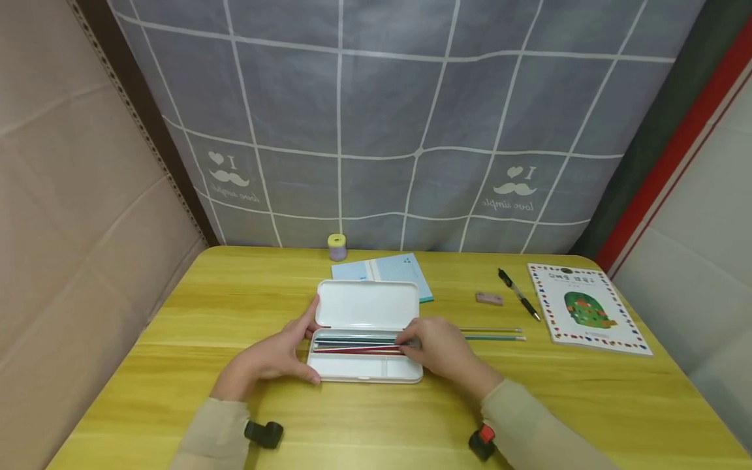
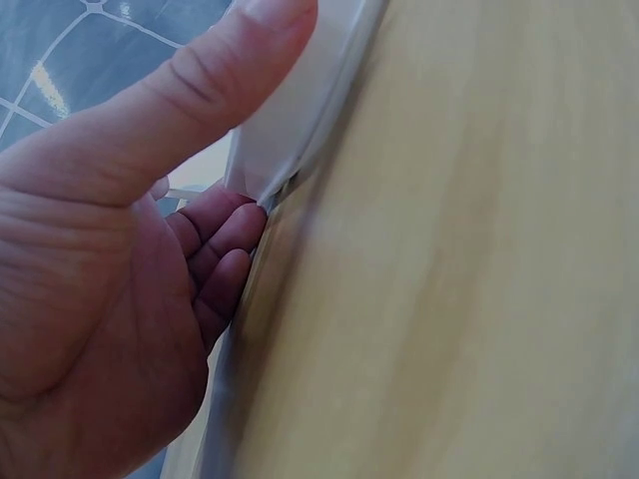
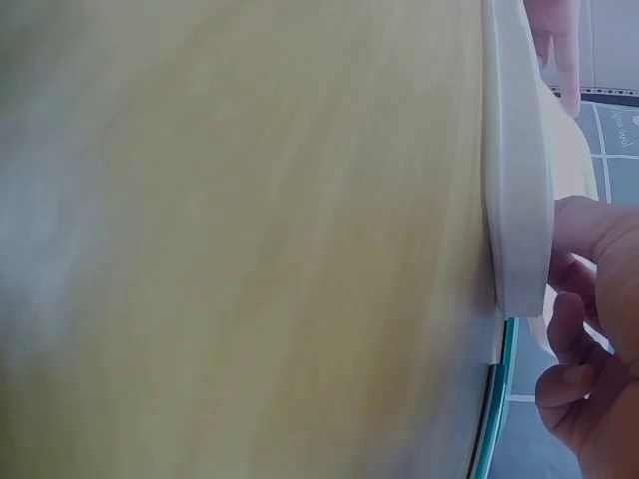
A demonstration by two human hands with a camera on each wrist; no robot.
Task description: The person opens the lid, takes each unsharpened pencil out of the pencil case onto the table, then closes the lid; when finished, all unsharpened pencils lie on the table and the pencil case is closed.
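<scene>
A white pencil case (image 1: pixel 367 305) lies on the table with its lid tipped back. Several pencils (image 1: pixel 352 342), dark and red, lie lengthwise in its tray. My left hand (image 1: pixel 276 352) grips the case's left end, thumb at the front corner and fingers at the hinge side; the left wrist view shows this hand (image 2: pixel 130 230) close up. Over the tray's right part, my right hand (image 1: pixel 440 346) pinches the end of a red pencil (image 1: pixel 370 351), though its fingertips partly hide it. In the right wrist view this hand's (image 3: pixel 599 309) other fingers are curled.
Two pencils (image 1: pixel 493 337) lie right of the case, partly behind my right hand. A light blue notebook (image 1: pixel 393 267) sits behind the lid, near a yellow-lidded small container (image 1: pixel 337 248). Farther right are a pinkish eraser (image 1: pixel 489 298), a black pen (image 1: pixel 519 295) and a picture-covered book (image 1: pixel 587 310).
</scene>
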